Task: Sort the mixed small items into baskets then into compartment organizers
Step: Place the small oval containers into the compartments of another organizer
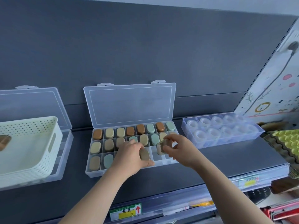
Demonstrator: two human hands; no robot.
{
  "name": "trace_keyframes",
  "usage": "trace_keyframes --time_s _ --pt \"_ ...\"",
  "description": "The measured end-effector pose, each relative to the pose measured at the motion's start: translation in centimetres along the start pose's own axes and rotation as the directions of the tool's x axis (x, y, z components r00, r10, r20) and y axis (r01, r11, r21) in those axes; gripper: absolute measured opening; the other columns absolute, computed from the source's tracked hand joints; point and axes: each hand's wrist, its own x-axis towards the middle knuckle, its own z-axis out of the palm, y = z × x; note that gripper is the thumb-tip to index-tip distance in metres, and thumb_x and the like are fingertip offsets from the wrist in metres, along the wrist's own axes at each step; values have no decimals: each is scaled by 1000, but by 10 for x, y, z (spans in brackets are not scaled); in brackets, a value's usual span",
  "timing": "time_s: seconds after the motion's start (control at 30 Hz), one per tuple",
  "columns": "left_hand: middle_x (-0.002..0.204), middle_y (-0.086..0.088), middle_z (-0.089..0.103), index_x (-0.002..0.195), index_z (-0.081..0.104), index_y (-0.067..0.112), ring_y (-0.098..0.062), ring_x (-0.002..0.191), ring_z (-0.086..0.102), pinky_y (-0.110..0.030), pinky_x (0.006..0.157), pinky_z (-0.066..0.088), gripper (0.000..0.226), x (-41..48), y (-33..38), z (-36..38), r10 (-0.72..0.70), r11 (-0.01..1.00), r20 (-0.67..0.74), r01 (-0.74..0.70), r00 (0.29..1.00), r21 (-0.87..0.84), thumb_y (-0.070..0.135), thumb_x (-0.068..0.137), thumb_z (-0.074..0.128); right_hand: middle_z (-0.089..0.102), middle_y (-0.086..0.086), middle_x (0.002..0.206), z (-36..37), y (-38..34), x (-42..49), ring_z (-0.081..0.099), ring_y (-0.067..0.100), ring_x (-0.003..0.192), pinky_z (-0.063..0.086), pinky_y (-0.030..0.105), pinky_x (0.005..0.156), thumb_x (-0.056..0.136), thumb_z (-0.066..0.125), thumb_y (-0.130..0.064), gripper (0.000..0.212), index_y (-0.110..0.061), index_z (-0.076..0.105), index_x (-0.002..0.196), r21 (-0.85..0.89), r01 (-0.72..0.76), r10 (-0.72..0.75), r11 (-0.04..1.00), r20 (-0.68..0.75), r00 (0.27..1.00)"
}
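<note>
A clear compartment organizer (95, 172) sits open on the grey shelf, lid raised against the back wall. Most of its cells hold oval cases in brown, beige and pale green. My left hand (131, 156) is over the front row, gripping a taupe oval case (144, 155) standing in a cell. My right hand (175, 147) holds another oval case (161, 147), greyish brown, tilted just above the cells at the front right. A cream perforated basket (30, 143) rests on a second open organizer at the left, with one brown case (4, 142) inside it.
To the right a clear lidless box (224, 142) holds rolls of clear tape. Yellow-green and dark egg-tray-like stacks (286, 143) lie at the far right. The grey shelf (226, 160) has a front rail with price labels (125, 210). A patterned side panel rises at the right.
</note>
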Motion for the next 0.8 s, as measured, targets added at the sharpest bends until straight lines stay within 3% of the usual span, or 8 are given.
trace_keyframes --time_s 0.07,0.17,0.27,0.53,0.7,0.8 --pt "117 7 54 126 58 23 -14 107 49 -30 91 45 74 -5 -7 -5 -10 999 -54 7 998 -51 68 68 67 59 0 94 7 1 4 62 22 78 46 23 61 83 61 -32 17 -19 58 94 -52 24 -23 998 3 1000" --pt "119 9 55 123 60 28 -14 112 44 -29 94 38 62 -13 -21 -13 -24 999 -137 29 990 30 66 75 62 56 -5 103 17 2 7 59 16 82 41 22 68 83 65 -36 33 -20 55 111 -135 52 -54 990 -7 999" --pt "122 12 56 123 59 30 -15 114 41 -30 95 36 57 -16 -30 -17 -55 995 -93 62 994 73 62 77 63 54 -3 105 25 2 9 57 15 80 43 22 69 83 66 -40 39 -18 56 114 -213 79 -75 974 28 997" --pt "125 13 54 127 58 30 -10 114 37 -29 97 34 46 -17 -31 -19 -2 1000 -34 2 999 -7 45 84 66 51 3 109 34 7 10 51 18 82 49 34 81 87 63 -37 35 -12 59 111 -359 152 -133 921 79 988" --pt "126 14 52 129 56 31 -8 115 38 -29 97 35 47 -17 -32 -21 7 1000 -7 -7 1000 -28 44 85 66 50 4 109 39 12 7 57 23 83 50 33 77 89 59 -35 32 -8 61 106 -353 154 -145 923 52 988" --pt "127 15 51 131 54 30 -8 116 38 -28 97 36 51 -19 -32 -22 7 998 -11 -8 1000 -59 46 84 65 51 3 114 40 10 5 58 24 91 51 36 74 90 57 -40 37 -11 60 113 -396 154 -171 905 -7 985"
